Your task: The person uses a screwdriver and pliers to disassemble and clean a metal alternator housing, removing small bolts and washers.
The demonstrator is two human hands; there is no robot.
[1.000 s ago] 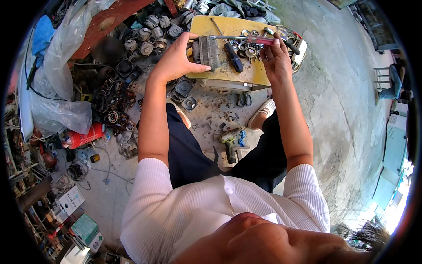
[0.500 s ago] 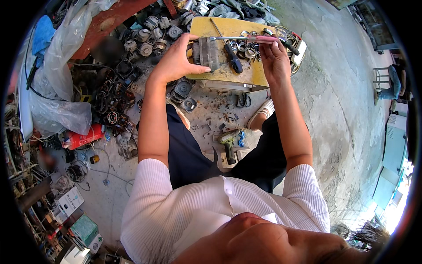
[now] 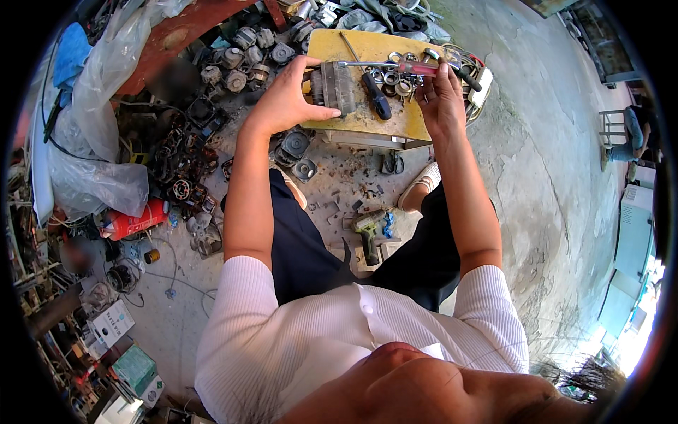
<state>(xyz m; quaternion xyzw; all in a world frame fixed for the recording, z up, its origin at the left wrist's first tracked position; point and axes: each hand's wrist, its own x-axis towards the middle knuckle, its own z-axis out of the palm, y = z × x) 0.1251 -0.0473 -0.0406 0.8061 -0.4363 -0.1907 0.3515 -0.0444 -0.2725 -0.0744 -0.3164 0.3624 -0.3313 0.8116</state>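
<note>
Grey metal part (image 3: 335,88): I find it ribbed, at the left end of the yellow table (image 3: 406,120), ahead of the person; its longer visible side runs near to far.
Left hand (image 3: 282,102): nearer of the 2 hands to the part and in contact with it; grasping, thumb at the near end, fingers at the far left end.
Right hand (image 3: 445,106): well to the right of the part; grasping the handle end of the red-handled screwdriver (image 3: 406,67).
Screwdriver shaft: points left, nearly level across my view and roughly square to the part's longer side.
Screwdriver tip: stands at the part's far right edge; I cannot tell whether the 2 touch.
Blue-black handle (image 3: 376,97): lies just right of the part, slanting toward the near edge; I note it as limiting room on that side.
Metal rings (image 3: 403,86): loose on the board, around and on the near side of the red handle.
Table edges: near edge just short of the left thumb; left edge close by the part, partly masked from me by the hand.
Room for moving: I judge it widest over the near right corner; beyond the shaft, a thin rod (image 3: 349,44) crosses the yellow surface.
</note>
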